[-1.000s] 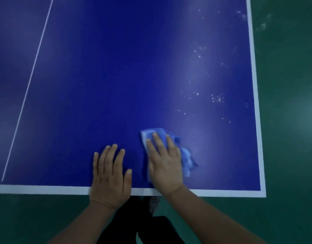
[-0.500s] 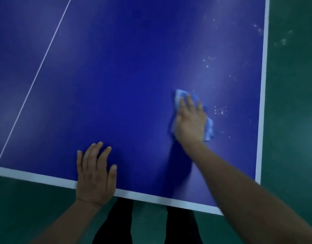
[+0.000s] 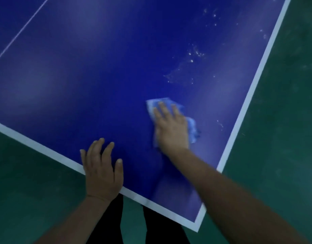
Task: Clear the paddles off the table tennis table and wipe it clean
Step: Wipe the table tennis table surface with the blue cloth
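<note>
R hand (image 3: 171, 129) lies flat w/ fingers straight and slightly spread, palm pressing the blue cloth (image 3: 191, 126) onto the table tennis table (image 3: 92, 71); nothing pinched, just pressed. Cloth sits near the table's near R corner, bunched, one corner sticking out past the fingertips at 11 o'clock of the hand and a crumpled tail at 3 o'clock. Judging by the folds it's soft, light, limp: it'll slide easily under a flat palm but prob. roll up or slip out if pressure drops, so best held w/ the whole palm over its middle, not by an edge. White specks/droplets (image 3: 195, 54) at approx 1 o'clock from the cloth, well apart from it, a few more toward the far R edge; that patch looks not yet wiped. L hand (image 3: 102, 171) at 8 o'clock from the cloth, open, fingers spread, resting on the white border (image 3: 37, 147) at the near edge, prob. bracing. No paddles in view. Green floor (image 3: 283, 138) around; dark trouser legs (image 3: 106, 226) below the table edge.
</note>
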Motion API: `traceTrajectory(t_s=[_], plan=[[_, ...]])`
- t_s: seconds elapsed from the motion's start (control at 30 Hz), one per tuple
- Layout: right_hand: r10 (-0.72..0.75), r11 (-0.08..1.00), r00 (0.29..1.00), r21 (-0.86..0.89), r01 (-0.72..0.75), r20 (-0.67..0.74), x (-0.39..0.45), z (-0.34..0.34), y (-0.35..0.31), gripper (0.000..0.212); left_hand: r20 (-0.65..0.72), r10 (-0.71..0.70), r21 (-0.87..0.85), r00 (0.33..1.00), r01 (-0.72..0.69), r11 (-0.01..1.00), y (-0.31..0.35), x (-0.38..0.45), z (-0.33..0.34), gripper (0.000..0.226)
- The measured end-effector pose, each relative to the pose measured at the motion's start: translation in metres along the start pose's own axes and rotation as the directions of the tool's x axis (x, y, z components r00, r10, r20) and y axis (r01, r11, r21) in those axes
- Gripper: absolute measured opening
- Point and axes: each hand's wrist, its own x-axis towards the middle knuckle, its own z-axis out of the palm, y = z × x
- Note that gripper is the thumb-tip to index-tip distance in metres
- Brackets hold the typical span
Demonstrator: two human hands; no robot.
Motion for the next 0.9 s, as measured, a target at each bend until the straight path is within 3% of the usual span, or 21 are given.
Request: traceTrajectory(t_s=[0.13, 0.2, 0.27, 0.3, 0.37, 0.43, 0.5, 0.53, 0.6, 0.67, 0.73, 0.8, 0.87, 0.9], plan=[[0.385, 0.916, 0.917, -0.076, -0.393, -0.104, -0.023, -0.028, 0.148, 0.058, 0.08, 0.078, 0.04, 0.994, -0.081, 0.996, 0.027, -0.019, 0.019, 0.051], [0.511, 0.858, 0.852, 0.002, -0.514, -0.117, -0.024, -0.036, 0.162, 0.056, 0.075, 0.08, 0.08, 0.994, -0.086, 0.993, 0.027, -0.019, 0.022, 0.053], [0.514, 0.857, 0.85, 0.035, -0.513, -0.119, -0.031, -0.031, 0.134, 0.057, 0.069, 0.094, 0.106, 0.993, -0.101, 0.989, 0.025, -0.021, 0.023, 0.053], [0.419, 0.907, 0.898, 0.019, -0.421, -0.137, -0.043, -0.023, 0.111, 0.059, 0.069, 0.101, 0.103, 0.992, -0.108, 0.989, 0.026, -0.021, 0.023, 0.053], [0.037, 0.998, 0.997, -0.055, -0.04, -0.063, -0.085, -0.002, 0.061, 0.06, 0.078, 0.101, 0.111, 0.992, -0.11, 0.988, 0.027, -0.021, 0.022, 0.053], [-0.346, 0.937, 0.938, -0.04, 0.347, 0.032, -0.121, 0.007, 0.053, 0.055, 0.093, 0.092, 0.122, 0.991, -0.103, 0.987, 0.027, -0.022, 0.022, 0.054], [-0.453, 0.889, 0.888, -0.033, 0.456, 0.074, -0.1, 0.0, 0.098, 0.055, 0.103, 0.093, 0.12, 0.99, -0.105, 0.987, 0.028, -0.022, 0.022, 0.054], [-0.385, 0.919, 0.922, -0.072, 0.387, 0.039, -0.079, -0.004, 0.124, 0.055, 0.107, 0.091, 0.123, 0.99, -0.104, 0.987, 0.027, -0.021, 0.022, 0.054], [-0.059, 0.991, 0.997, -0.126, 0.052, -0.053, -0.035, -0.024, 0.171, 0.05, 0.119, 0.089, 0.12, 0.989, -0.104, 0.987, 0.028, -0.021, 0.021, 0.054], [0.274, 0.958, 0.956, -0.059, -0.282, -0.108, -0.004, -0.04, 0.189, 0.048, 0.133, 0.087, 0.12, 0.987, -0.103, 0.987, 0.029, -0.021, 0.02, 0.054], [0.446, 0.895, 0.884, 0.036, -0.445, -0.138, 0.002, -0.039, 0.163, 0.051, 0.155, 0.075, 0.138, 0.985, -0.097, 0.986, 0.028, -0.021, 0.019, 0.055], [0.343, 0.939, 0.927, 0.022, -0.343, -0.155, -0.021, -0.023, 0.113, 0.059, 0.179, 0.059, 0.148, 0.982, -0.086, 0.985, 0.027, -0.021, 0.02, 0.055], [-0.017, 1.0, 0.997, -0.017, 0.016, -0.075, -0.077, 0.002, 0.059, 0.061, 0.195, 0.054, 0.148, 0.979, -0.084, 0.985, 0.027, -0.022, 0.02, 0.055], [-0.227, 0.973, 0.974, -0.03, 0.227, -0.011, -0.11, 0.008, 0.04, 0.059, 0.193, 0.054, 0.145, 0.98, -0.083, 0.986, 0.027, -0.022, 0.02, 0.055]])
